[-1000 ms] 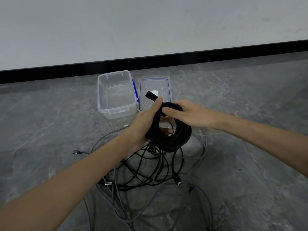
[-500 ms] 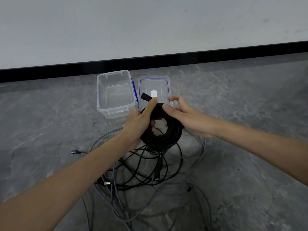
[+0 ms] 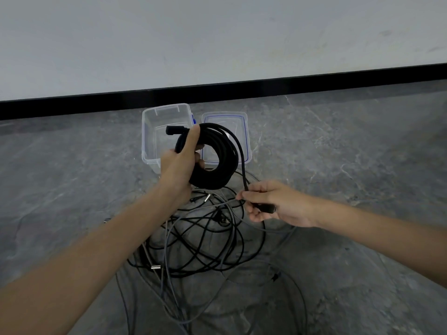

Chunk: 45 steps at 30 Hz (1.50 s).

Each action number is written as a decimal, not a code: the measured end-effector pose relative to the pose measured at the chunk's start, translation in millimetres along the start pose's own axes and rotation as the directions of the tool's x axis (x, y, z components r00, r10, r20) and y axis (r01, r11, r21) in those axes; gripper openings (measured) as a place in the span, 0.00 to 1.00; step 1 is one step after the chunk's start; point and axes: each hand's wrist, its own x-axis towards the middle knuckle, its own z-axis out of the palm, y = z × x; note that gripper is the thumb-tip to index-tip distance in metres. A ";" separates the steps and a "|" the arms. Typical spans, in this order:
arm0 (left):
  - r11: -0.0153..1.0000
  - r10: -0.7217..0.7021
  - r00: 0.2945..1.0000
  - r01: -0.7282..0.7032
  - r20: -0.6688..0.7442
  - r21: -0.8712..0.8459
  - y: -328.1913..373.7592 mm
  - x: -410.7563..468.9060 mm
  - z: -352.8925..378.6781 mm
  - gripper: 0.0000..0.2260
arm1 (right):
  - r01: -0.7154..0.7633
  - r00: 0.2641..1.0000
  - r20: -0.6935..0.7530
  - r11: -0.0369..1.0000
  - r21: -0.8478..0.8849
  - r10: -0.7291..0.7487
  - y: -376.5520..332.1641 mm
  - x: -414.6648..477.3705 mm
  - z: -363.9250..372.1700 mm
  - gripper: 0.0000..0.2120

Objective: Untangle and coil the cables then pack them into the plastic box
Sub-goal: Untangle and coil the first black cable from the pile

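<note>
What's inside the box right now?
Nothing shows in the box: its visible floor is bare. The left hand and black coil cover its right front corner, so that part is unseen.

Light was even, soft and moderately bright, leaving only faint shadows under the tangled cables (image 3: pixel 193 250) on the floor (image 3: pixel 72 189). The wide lens bowed the baseboard (image 3: pixel 242 88); detail softened toward the lower edges.

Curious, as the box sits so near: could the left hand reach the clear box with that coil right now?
Probably yes: the left hand holds the black coil close by the open box, though the right hand grips its loose end.
</note>
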 end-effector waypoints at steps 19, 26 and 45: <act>0.990 -0.006 1.000 0.008 0.013 -0.141 0.1 -10.8 0.6 0.07 | 0.126 0.892 -0.280 0.791 -0.599 -0.354 -11.4 -3.3 34.8 0.27; 0.991 -0.053 0.992 0.067 0.118 -0.118 -2.7 -9.7 4.2 0.13 | 0.123 0.840 -0.420 0.874 -0.470 -0.344 -10.9 -1.0 21.6 0.13; 0.992 0.013 0.993 -0.029 -0.121 -0.125 -6.7 -12.9 15.9 0.17 | 0.248 0.924 -0.182 0.888 -0.387 -0.337 -34.3 -10.4 28.4 0.05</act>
